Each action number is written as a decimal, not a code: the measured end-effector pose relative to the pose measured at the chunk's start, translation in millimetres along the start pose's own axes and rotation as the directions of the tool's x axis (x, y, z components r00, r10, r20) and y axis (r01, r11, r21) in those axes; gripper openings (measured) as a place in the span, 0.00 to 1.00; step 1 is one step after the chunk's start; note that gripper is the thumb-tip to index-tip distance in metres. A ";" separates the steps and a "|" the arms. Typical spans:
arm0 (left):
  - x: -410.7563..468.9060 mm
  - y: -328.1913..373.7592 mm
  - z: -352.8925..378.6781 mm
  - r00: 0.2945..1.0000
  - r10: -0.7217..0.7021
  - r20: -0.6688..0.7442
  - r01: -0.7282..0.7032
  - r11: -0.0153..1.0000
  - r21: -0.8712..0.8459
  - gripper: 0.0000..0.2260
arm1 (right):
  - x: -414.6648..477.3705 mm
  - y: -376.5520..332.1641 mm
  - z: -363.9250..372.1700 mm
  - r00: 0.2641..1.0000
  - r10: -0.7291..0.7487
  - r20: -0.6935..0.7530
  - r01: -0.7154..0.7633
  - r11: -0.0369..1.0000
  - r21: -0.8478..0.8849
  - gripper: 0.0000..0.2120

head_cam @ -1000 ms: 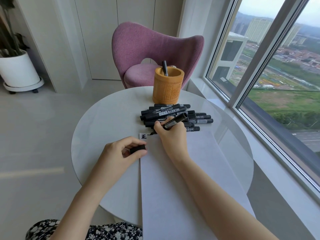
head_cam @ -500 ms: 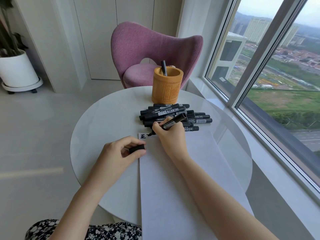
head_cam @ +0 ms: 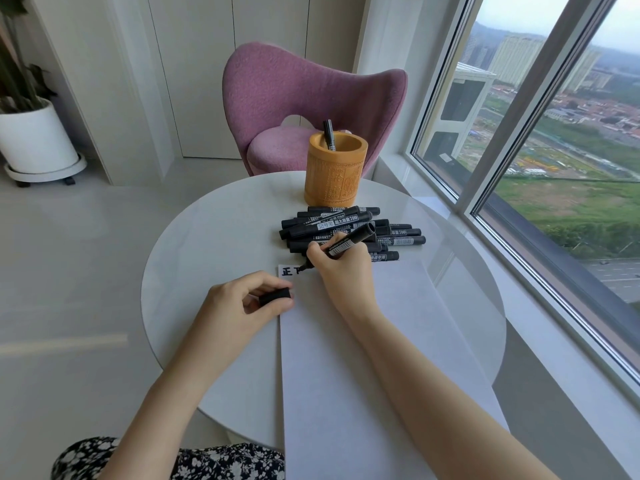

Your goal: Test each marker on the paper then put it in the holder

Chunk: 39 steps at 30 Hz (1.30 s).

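A person's right hand (head_cam: 341, 268) grips a black marker with a white label (head_cam: 349, 241) in a writing hold, fingers curled round the barrel. The marker's uncapped tip is down on the far left corner of a large white sheet of paper (head_cam: 363, 358) and its rear end tilts up and to the right. Just left of the tip, bold black written strokes (head_cam: 291, 270) sit at the top edge of the sheet. The left hand (head_cam: 242, 306) rests at the sheet's left edge and pinches a short black marker cap (head_cam: 274, 296) between thumb and curled fingers. The paper lies on a round white table (head_cam: 207, 244) and runs from the near edge to the middle. Just beyond the right hand a loose pile of black capped markers (head_cam: 346, 225) lies flat on the table, stacked across one another, with the nearest ones touching the paper's far edge. Behind the pile stands an upright carved bamboo pen holder (head_cam: 335, 174), and a single black marker (head_cam: 329, 135) leans inside it with its top above the rim. A pink upholstered chair (head_cam: 311, 95) stands past the table. A white plant pot on a wheeled base (head_cam: 34, 136) is on the floor to the far left, and a tall window (head_cam: 571, 133) runs along the right.
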<state>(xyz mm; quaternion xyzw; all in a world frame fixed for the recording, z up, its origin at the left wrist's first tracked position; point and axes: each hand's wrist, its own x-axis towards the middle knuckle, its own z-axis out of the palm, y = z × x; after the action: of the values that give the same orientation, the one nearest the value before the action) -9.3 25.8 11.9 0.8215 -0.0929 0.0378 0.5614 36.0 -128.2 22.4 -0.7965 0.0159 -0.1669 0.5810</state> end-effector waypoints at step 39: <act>0.9 -1.3 -0.5 1.000 0.007 0.007 -0.007 1.000 -0.006 0.07 | -0.8 0.1 -0.9 1.000 0.009 0.015 -0.010 0.999 0.043 0.21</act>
<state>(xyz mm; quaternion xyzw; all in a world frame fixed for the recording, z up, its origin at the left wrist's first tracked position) -8.1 26.7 11.0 0.8195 -0.0978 0.0366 0.5634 35.0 -128.9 22.3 -0.7848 0.0115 -0.1584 0.5991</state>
